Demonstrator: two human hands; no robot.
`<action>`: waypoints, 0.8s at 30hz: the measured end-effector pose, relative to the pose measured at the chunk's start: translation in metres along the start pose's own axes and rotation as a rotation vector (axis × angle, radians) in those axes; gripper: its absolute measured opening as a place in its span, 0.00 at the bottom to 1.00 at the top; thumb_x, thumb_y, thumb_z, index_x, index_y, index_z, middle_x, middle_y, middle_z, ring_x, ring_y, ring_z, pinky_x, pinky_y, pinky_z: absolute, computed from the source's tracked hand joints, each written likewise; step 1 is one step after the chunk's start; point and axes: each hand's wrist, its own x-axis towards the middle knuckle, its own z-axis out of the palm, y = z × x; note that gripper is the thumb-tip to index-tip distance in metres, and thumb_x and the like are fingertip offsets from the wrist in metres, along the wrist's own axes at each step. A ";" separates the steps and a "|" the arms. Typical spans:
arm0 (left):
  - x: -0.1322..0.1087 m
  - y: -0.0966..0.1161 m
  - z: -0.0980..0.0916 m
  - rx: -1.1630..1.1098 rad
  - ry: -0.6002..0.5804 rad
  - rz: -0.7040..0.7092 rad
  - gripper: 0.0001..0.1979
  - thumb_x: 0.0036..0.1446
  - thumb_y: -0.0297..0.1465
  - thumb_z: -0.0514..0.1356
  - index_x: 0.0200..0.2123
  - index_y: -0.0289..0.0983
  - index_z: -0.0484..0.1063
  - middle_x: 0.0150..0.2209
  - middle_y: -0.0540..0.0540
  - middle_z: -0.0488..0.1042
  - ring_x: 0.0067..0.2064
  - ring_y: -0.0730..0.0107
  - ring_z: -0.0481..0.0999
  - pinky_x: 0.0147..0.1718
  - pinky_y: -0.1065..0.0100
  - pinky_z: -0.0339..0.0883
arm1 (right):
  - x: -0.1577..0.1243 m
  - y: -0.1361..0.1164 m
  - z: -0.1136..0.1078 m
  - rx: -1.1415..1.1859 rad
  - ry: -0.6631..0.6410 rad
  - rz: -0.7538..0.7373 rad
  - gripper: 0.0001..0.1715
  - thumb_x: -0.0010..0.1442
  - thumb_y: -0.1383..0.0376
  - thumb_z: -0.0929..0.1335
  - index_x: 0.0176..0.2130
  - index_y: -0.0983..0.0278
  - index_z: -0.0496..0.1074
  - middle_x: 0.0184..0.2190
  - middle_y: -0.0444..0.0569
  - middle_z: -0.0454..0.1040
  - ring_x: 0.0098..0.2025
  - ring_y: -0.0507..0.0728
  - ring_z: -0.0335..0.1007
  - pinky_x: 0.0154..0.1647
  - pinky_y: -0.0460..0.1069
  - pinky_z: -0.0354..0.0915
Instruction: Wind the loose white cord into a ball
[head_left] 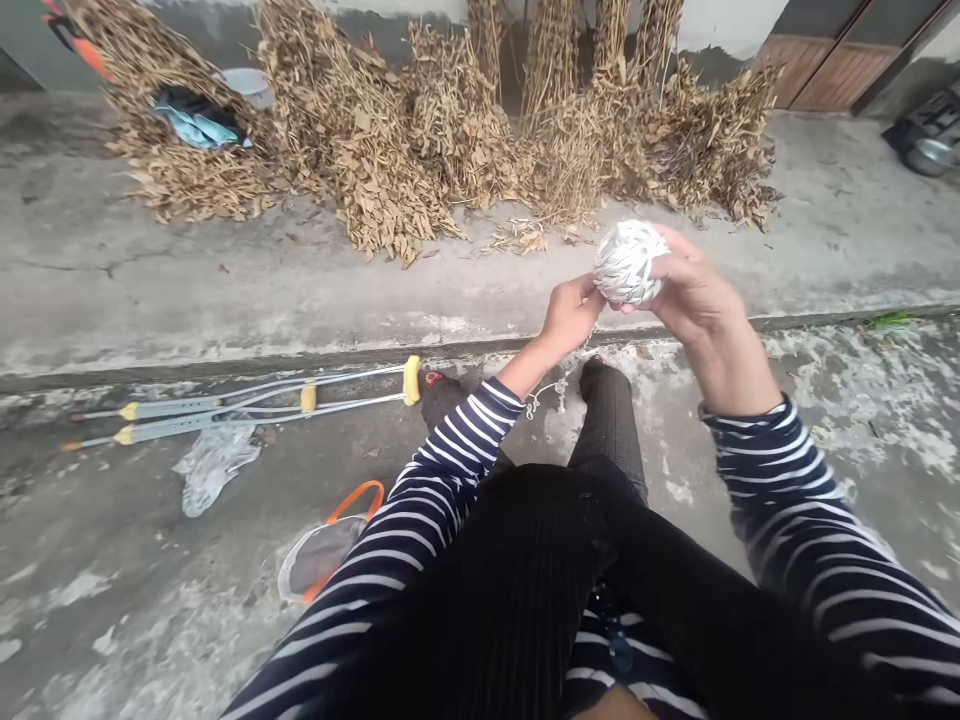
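Note:
A ball of white cord (628, 262) is held up in front of me, right of the middle of the head view. My right hand (697, 288) grips it from the right, with fingers wrapped round its side. My left hand (571, 312) is at the ball's lower left, its fingers pinched together; what lies between them is too small to make out. A thin white strand (544, 393) hangs below the left hand, between my legs.
Dried plant bundles (375, 140) lean along the wall behind a raised concrete ledge (300, 300). Crutches (262, 400), a clear plastic bag (217, 462) and an orange-handled basket (319, 560) lie on the ground at left. A metal pot (930, 155) is at far right.

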 end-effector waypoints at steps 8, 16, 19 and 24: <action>-0.082 -0.016 -0.032 0.236 -0.239 -0.297 0.20 0.69 0.39 0.53 0.29 0.36 0.76 0.34 0.47 0.81 0.39 0.66 0.79 0.47 0.68 0.69 | -0.015 0.063 -0.016 0.331 0.218 0.048 0.31 0.38 0.61 0.76 0.44 0.61 0.70 0.37 0.43 0.75 0.34 0.51 0.72 0.26 0.45 0.72; -0.132 -0.048 -0.069 0.427 -0.329 -0.450 0.16 0.68 0.34 0.55 0.33 0.37 0.81 0.39 0.46 0.83 0.45 0.61 0.80 0.59 0.60 0.66 | -0.040 0.055 -0.024 0.313 0.345 0.038 0.32 0.38 0.58 0.75 0.46 0.55 0.72 0.43 0.47 0.76 0.58 0.63 0.69 0.52 0.59 0.75; -0.136 -0.051 -0.085 0.466 -0.369 -0.483 0.16 0.68 0.34 0.55 0.34 0.38 0.81 0.40 0.46 0.84 0.45 0.61 0.80 0.64 0.57 0.62 | -0.056 0.032 -0.021 0.252 0.417 -0.068 0.39 0.41 0.57 0.74 0.54 0.46 0.72 0.55 0.45 0.75 0.70 0.69 0.55 0.66 0.68 0.62; -0.128 -0.064 -0.118 0.602 -0.376 -0.480 0.14 0.67 0.33 0.56 0.36 0.38 0.82 0.43 0.47 0.85 0.49 0.61 0.80 0.72 0.55 0.49 | -0.072 0.000 -0.036 0.236 0.426 -0.006 0.44 0.33 0.47 0.73 0.53 0.36 0.72 0.56 0.42 0.75 0.78 0.74 0.32 0.69 0.75 0.49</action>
